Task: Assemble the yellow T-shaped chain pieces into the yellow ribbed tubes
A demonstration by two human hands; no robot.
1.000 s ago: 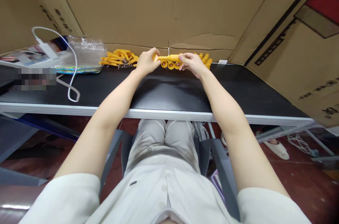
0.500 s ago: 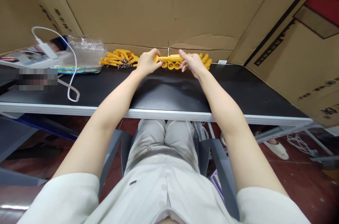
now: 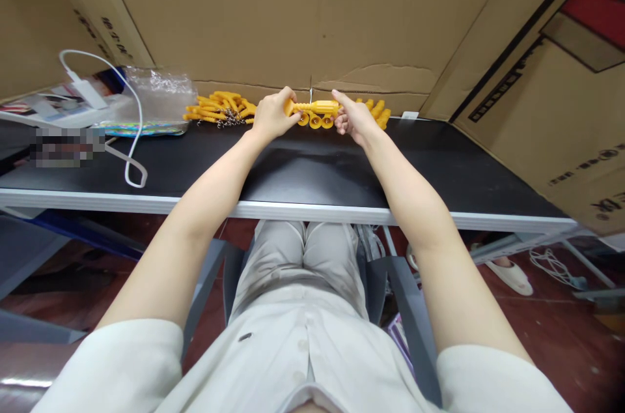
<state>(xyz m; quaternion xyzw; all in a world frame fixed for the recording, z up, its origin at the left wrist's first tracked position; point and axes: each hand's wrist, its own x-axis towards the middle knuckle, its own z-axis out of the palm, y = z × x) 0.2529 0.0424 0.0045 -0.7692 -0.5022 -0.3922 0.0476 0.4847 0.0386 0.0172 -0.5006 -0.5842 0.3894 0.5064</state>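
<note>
Both hands hold a yellow plastic piece level above the back of the table; it has a narrow ribbed neck and a wider, ridged barrel. My left hand is closed, thumb and fingers pinching the neck end. On the barrel's right end my right hand is closed, its thumb along the top and fingers curled below. Just under the piece lie yellow barrels with round open ends facing me. Beside my left hand is a heap of thin yellow ribbed pieces with small metal coils at their ends.
The black table has a pale metal front edge. Cardboard walls stand behind and to the right. At left lie a clear plastic bag, a white cable and flat printed packets. More yellow barrels lie behind my right hand.
My right hand has shifted very slightly to the right with the barrel end. My left hand keeps its grip on the neck, almost unmoved.
</note>
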